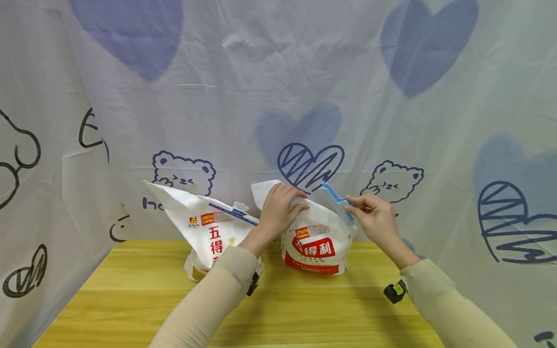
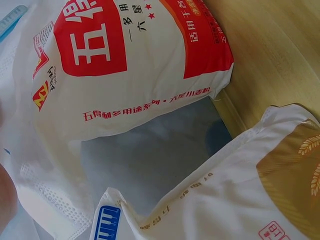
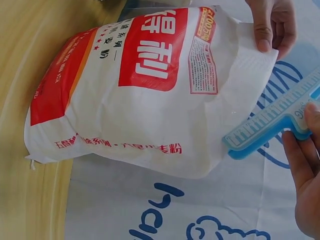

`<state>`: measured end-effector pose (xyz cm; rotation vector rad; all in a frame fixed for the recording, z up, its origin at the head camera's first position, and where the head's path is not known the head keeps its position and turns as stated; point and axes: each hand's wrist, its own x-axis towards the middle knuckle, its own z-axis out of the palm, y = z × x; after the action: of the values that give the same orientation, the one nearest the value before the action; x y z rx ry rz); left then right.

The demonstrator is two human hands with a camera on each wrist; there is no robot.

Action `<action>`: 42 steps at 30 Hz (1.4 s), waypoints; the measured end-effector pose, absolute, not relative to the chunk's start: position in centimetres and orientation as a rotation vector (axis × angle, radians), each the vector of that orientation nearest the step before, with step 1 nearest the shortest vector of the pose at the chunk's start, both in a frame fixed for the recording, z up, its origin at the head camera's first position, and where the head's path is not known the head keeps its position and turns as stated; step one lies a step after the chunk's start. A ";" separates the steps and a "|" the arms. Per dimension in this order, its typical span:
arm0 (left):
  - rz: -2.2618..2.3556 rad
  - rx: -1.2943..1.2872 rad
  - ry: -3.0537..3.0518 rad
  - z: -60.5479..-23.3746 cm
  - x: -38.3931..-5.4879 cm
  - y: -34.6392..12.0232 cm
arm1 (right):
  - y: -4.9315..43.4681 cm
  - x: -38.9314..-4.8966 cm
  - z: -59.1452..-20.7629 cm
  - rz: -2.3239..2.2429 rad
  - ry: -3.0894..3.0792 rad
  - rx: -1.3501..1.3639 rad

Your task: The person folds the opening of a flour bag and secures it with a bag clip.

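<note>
A white flour bag (image 1: 314,261) with a red label stands on the table, its top folded flat. My left hand (image 1: 280,208) pinches the top edge of that bag; in the right wrist view the thumb (image 3: 263,40) lies on the near face. With thumb and fingers my right hand (image 1: 377,218) grips a light blue bag clip (image 3: 275,122) by its handle. The clip's far end overlaps the top right corner of the bag in the right wrist view. Left of it stands a second flour bag (image 1: 204,234), with a dark blue clip (image 1: 230,212) across its top.
Both bags stand near the back of the wooden table (image 1: 304,309). Close behind them hangs a pale curtain (image 1: 235,121) printed with hearts and bears. My left forearm (image 1: 209,299) passes in front of the second bag and hides part of it.
</note>
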<state>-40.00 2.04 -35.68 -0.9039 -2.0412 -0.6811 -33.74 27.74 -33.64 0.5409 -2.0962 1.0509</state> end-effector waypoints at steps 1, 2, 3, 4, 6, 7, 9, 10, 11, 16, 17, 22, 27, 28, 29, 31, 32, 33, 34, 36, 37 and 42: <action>-0.683 -0.904 -2.041 -35.7 -40.0 2.1 | 27.8 -33.8 -33.6 1.049 -2.108 0.543; -0.683 -0.905 -2.040 -35.7 -40.0 2.1 | 27.8 -33.9 -33.7 1.054 -2.118 0.547; -0.682 -0.905 -2.039 -35.7 -40.1 2.1 | 27.8 -34.0 -33.7 1.056 -2.129 0.550; -0.680 -0.905 -2.037 -35.7 -40.1 2.1 | 27.8 -34.2 -33.7 1.058 -2.141 0.551; -0.676 -0.905 -2.033 -35.7 -40.2 2.1 | 27.7 -34.4 -33.8 1.068 -2.168 0.555; -0.674 -0.904 -2.031 -35.7 -40.2 2.1 | 27.7 -34.5 -33.9 1.079 -2.183 0.557; -0.672 -0.903 -2.031 -35.7 -40.2 2.1 | 27.6 -34.8 -34.2 1.093 -2.213 0.558; -0.673 -0.904 -2.030 -35.7 -40.2 2.0 | 27.6 -34.8 -34.3 1.097 -2.224 0.562; -0.673 -0.906 -2.030 -35.7 -40.2 2.0 | 27.6 -34.9 -34.4 1.102 -2.231 0.564; -0.666 -0.912 -2.019 -35.6 -40.3 2.0 | 27.4 -35.2 -34.8 1.091 -2.240 0.569; -0.662 -0.910 -2.016 -35.6 -40.3 2.0 | 27.4 -35.3 -34.9 1.087 -2.245 0.566; -0.662 -0.897 -2.021 -35.4 -40.4 1.7 | 27.2 -35.5 -34.9 1.036 -2.284 0.575; -0.688 -0.907 -2.035 -35.4 -40.4 1.5 | 27.2 -35.7 -35.1 1.019 -2.303 0.594; -0.694 -0.910 -2.033 -35.4 -40.4 1.5 | 27.2 -35.7 -35.1 1.017 -2.309 0.594; -0.701 -0.912 -2.031 -35.4 -40.4 1.4 | 27.2 -35.7 -35.1 1.013 -2.318 0.593; -0.711 -0.914 -2.021 -35.4 -40.4 1.4 | 27.2 -35.8 -35.1 1.009 -2.332 0.592; -0.716 -0.915 -2.016 -35.4 -40.3 1.4 | 27.2 -35.8 -35.1 1.006 -2.340 0.591; -0.720 -0.916 -2.011 -35.4 -40.4 1.4 | 27.1 -35.8 -35.1 1.007 -2.347 0.589; -0.723 -0.916 -2.007 -35.4 -40.4 1.4 | 27.1 -35.9 -35.0 1.005 -2.353 0.587; -0.728 -0.916 -2.002 -35.3 -40.4 1.4 | 27.0 -35.8 -35.0 1.006 -2.363 0.590; -0.730 -0.915 -2.001 -35.3 -40.4 1.4 | 26.9 -35.8 -35.0 1.007 -2.368 0.592; -0.736 -0.915 -2.000 -35.2 -40.4 1.3 | 26.6 -35.8 -35.1 0.997 -2.384 0.607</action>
<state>-40.43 1.34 -35.16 -0.9151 -2.0005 -0.7361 -35.84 26.61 -35.07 0.6070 -2.3837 0.9967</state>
